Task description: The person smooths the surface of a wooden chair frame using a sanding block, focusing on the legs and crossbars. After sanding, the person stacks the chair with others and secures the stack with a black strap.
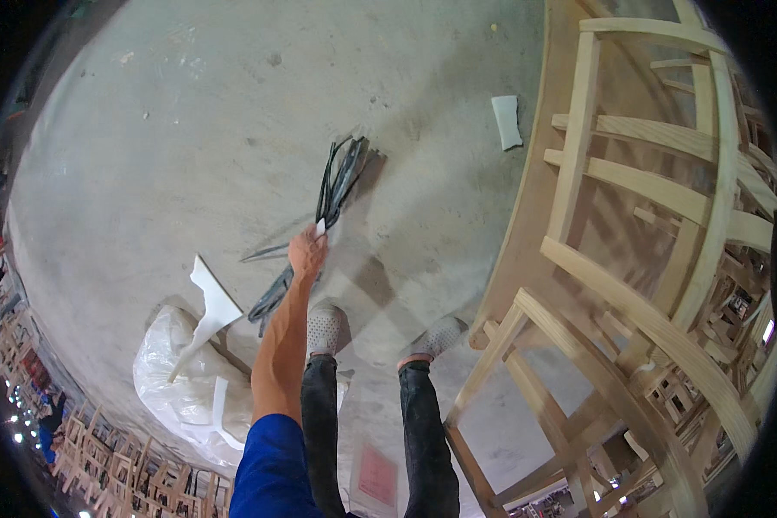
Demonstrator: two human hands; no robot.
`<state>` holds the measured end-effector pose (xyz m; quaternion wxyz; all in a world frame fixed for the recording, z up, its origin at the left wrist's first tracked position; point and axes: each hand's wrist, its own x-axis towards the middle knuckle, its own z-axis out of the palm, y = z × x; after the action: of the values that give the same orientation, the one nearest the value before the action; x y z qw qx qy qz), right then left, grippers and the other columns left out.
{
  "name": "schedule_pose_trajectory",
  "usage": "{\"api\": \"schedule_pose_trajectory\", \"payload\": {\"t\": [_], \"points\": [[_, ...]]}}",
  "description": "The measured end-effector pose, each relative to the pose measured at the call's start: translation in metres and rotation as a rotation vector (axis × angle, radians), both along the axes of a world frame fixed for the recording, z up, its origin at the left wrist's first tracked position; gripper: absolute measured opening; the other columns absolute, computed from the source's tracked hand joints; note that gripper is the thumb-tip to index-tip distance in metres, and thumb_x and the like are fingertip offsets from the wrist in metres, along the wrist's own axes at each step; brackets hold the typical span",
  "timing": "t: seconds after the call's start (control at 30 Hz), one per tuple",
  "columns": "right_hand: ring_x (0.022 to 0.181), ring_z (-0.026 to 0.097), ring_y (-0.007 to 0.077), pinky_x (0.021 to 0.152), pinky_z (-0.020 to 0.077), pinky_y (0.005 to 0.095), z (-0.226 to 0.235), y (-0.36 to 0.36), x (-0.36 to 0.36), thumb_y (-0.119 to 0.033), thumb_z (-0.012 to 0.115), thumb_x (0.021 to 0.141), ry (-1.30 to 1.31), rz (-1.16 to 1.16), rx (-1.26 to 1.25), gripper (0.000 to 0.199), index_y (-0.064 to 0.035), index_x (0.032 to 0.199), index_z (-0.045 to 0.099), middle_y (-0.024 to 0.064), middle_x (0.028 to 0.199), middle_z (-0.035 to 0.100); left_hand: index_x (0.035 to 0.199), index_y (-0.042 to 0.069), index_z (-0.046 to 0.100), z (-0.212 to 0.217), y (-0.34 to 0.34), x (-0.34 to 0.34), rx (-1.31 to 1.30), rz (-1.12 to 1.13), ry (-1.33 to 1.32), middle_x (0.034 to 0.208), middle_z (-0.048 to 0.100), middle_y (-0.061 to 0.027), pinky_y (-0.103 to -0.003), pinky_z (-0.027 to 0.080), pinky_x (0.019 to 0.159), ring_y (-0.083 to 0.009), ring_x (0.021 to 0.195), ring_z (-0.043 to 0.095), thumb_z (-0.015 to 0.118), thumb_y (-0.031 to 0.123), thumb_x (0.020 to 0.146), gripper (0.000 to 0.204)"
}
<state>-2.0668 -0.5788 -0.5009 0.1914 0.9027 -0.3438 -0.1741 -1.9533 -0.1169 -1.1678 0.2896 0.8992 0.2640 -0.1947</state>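
My left hand (308, 252) reaches down over the floor, its fingers closed around the middle of a bundle of long, thin dark strips (340, 186). The strips fan out beyond the fist, and more of them trail behind it toward my feet. A small white piece (321, 227) shows at the top of the fist; whether it belongs to the bundle I cannot tell. My right hand is out of the picture.
Clear plastic wrapping (174, 363) lies at the left, with a white foam sheet piece (216, 298) on it. Another white piece (507, 122) rests on the concrete floor (233, 104). Pale wooden chair frames (634, 285) crowd the right, some on a brown board (511, 233).
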Motion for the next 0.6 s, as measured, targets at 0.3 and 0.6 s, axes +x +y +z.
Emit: {"api": "schedule_pose_trajectory", "payload": {"t": [0.3, 0.6], "points": [[0.1, 0.064, 0.0359, 0.087, 0.0504, 0.0438, -0.016, -0.01, -0.002, -0.035, 0.067, 0.084, -0.55, -0.356, 0.505, 0.06, 0.0055, 0.126, 0.052, 0.0193, 0.106, 0.065, 0.093, 0.002, 0.062, 0.097, 0.031, 0.003, -0.402, 0.24, -0.122, 0.075, 0.061, -0.0126, -0.037, 0.046, 0.058, -0.0237, 0.063, 0.059, 0.062, 0.026, 0.089, 0.025], [0.121, 0.047, 0.0353, 0.105, 0.0373, 0.0403, -0.032, -0.008, 0.008, -0.013, 0.071, 0.068, -0.351, -0.106, 0.361, 0.091, 0.0039, 0.146, 0.027, 0.0261, 0.137, 0.043, 0.1, -0.002, 0.066, 0.273, 0.037, -0.006, -0.812, 0.604, -0.104, 0.068, 0.061, -0.0044, -0.025, 0.045, 0.041, -0.0118, 0.047, 0.055, 0.064, 0.025, 0.092, 0.028]]}}
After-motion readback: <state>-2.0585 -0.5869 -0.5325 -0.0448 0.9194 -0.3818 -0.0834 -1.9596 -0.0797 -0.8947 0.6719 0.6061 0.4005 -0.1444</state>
